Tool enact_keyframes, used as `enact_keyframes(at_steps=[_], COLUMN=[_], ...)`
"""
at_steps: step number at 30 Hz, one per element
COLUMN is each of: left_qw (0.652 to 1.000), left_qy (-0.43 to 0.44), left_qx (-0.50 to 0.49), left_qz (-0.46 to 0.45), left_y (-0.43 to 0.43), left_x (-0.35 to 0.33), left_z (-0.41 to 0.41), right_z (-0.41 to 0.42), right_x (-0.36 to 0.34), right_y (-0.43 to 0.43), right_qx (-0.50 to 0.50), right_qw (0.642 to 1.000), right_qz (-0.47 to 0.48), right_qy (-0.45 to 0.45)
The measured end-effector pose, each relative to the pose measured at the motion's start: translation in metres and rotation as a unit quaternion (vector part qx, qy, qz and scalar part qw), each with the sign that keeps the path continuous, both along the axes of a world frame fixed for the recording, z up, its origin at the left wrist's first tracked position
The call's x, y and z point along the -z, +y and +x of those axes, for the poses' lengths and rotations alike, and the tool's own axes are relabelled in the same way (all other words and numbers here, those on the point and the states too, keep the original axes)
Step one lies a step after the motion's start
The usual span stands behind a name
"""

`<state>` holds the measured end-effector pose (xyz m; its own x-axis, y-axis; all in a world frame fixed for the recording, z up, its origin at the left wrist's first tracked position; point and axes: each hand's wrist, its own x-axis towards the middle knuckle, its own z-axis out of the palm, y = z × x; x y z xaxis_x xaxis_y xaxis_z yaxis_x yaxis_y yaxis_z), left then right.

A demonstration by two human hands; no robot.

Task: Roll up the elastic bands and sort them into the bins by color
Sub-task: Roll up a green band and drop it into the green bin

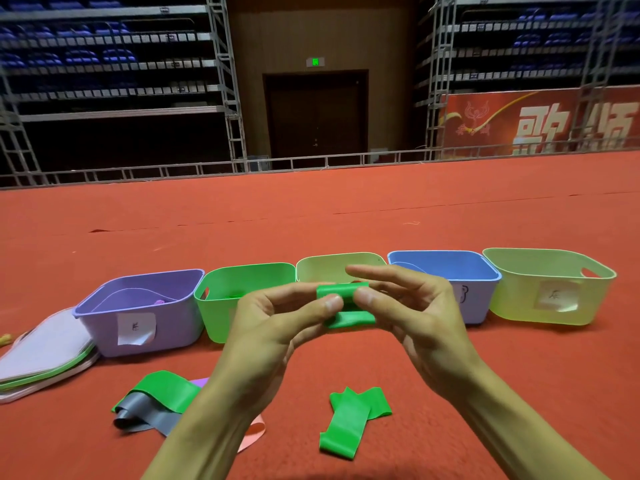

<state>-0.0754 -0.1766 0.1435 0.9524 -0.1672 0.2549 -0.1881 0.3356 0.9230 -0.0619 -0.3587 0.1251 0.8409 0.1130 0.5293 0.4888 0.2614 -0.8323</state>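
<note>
Left hand: the left hand (277, 317) is raised at mid-height with its thumb and curled fingers pinching one side of a green band (346, 306).
Right hand: the right hand (415, 306) pinches the other side with its thumb, its forefinger stretched out straight above the band; the fingers behind are hard to make out.
Band held: partly rolled, a short tail hanging loose below the thumbs, held in the air in front of the row of bins.
Step in hand: rolling, I'd say, with the last bit of tail left to wind in.
Next move: tuck the tail tight so the roll does not spring open, then carry it a little left and forward to the green bin (221, 317) and let go over its opening.
Bins: purple bin (173, 320), the green one, pale yellow bin (325, 268), blue bin (443, 265) and yellow-green bin (519, 296), side by side and touching.
Waiting on the floor: a loose green band (349, 420) lies flat near the right forearm; by the left forearm a second green band (162, 389) lies over a grey band (152, 414), with a pink band (254, 434) showing beside the arm.
Left edge: stacked lids (45, 351) on the red carpet (346, 209).
</note>
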Motion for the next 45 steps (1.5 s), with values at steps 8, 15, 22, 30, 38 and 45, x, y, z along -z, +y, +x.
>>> enact_keyframes(at_steps=[8,15,22,30,38,45], left_qw=[0.999,0.998,0.996,0.993,0.984,0.961], left_qy=[0.006,0.053,0.048,0.013,-0.006,-0.011], left_qx=[0.022,-0.021,-0.07,-0.118,-0.178,-0.264], left_qz=[0.026,-0.002,0.006,0.022,0.026,0.082], left_y=[0.003,0.014,0.022,0.031,0.051,0.094], left_x=[0.01,0.035,0.059,0.092,0.112,0.132], left_z=[-0.001,0.004,0.011,0.024,0.045,0.1], right_z=[-0.004,-0.003,0.007,0.026,0.056,0.15], right_x=[0.004,0.033,0.058,0.088,0.099,0.04], right_y=[0.006,0.01,0.02,0.038,0.063,0.101], right_qx=[0.035,0.025,-0.064,-0.023,0.025,0.08], right_qw=[0.999,0.999,0.991,0.985,0.992,0.985], right_qz=[-0.018,-0.029,0.036,0.065,-0.003,-0.108], right_qy=[-0.02,-0.004,0.116,0.159,0.124,0.107])
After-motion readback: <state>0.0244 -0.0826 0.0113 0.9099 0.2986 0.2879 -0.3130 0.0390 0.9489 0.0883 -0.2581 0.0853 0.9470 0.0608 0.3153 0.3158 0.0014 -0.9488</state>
